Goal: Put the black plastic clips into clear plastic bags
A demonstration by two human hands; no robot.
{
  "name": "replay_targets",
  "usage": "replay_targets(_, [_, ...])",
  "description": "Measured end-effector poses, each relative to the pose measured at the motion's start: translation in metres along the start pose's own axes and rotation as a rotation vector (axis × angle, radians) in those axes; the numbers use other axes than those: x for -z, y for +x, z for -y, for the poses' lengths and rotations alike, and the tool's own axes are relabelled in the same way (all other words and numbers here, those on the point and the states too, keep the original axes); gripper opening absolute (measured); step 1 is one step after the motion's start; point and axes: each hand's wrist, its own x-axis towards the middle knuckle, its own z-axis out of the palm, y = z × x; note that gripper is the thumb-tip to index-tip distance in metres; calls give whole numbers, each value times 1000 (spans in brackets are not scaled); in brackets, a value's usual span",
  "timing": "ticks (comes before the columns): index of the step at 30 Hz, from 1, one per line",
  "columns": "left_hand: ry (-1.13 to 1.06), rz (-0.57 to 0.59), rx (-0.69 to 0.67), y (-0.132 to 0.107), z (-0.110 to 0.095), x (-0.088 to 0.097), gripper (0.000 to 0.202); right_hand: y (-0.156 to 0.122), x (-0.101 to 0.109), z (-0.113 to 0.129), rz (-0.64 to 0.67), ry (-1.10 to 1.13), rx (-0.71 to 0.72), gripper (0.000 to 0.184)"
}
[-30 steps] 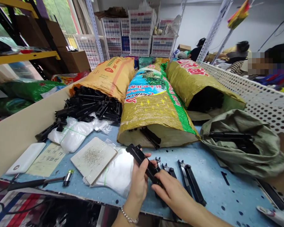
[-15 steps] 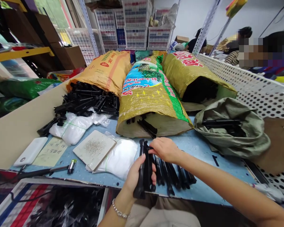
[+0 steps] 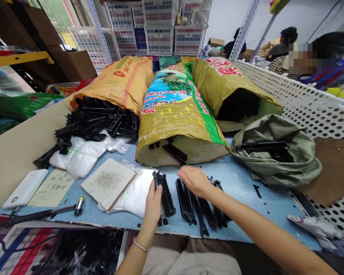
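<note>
Blue tabletop [image 3: 275,204] bears three large sacks [image 3: 174,122]; left hand [image 3: 153,200] grips black parts [image 3: 169,196], right hand [image 3: 195,182] unclear in grip.

The bare left arm [image 3: 134,260] comes in from 7 o'clock, and its bare left hand [image 3: 153,200] points to 1 o'clock, curled in a grip. The bare right arm [image 3: 255,230] comes from 4 o'clock. Its bare right hand [image 3: 197,182] points to 10 o'clock, fingers bent.

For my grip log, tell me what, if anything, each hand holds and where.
Left hand: long black part, by its left side. Right hand: hold cannot be told.
</note>
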Motion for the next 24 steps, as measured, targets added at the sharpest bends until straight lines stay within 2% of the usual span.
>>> replay_targets(1, [82, -11, -57, 0, 11, -2, 40, 19, 1, -11, -21, -18, -137, 32])
replay_targets(2, [182, -21, -126, -2, 23, -4, 40, 37, 0, -22, -42, -34, -215, 29])
replay_targets(5, [450, -9, -286, -7, 51, -11, 44, 80, -6, -47, -48, -47, -323, 31])
replay_targets(7, [566, 23, -334, -7, 58, -11, 49, 91, -13, -57, -17, -30, -345, 31])
replay_targets(10, [608, 41, -380, 3, 55, -7, 52, 86, -21, -64, 15, 1, -341, 34])
replay_targets(16, [459, 53, -381, 32, 44, -15, 52, 58, -32, -47, 83, 48, -310, 36])
replay_targets(20, [296, 36, -330, 41, 42, -20, 51, 62, -35, -25, 115, 123, -320, 36])
replay_targets(24, [174, 9, -258, 42, 40, -13, 47, 74, -32, -5, 152, 239, -317, 46])
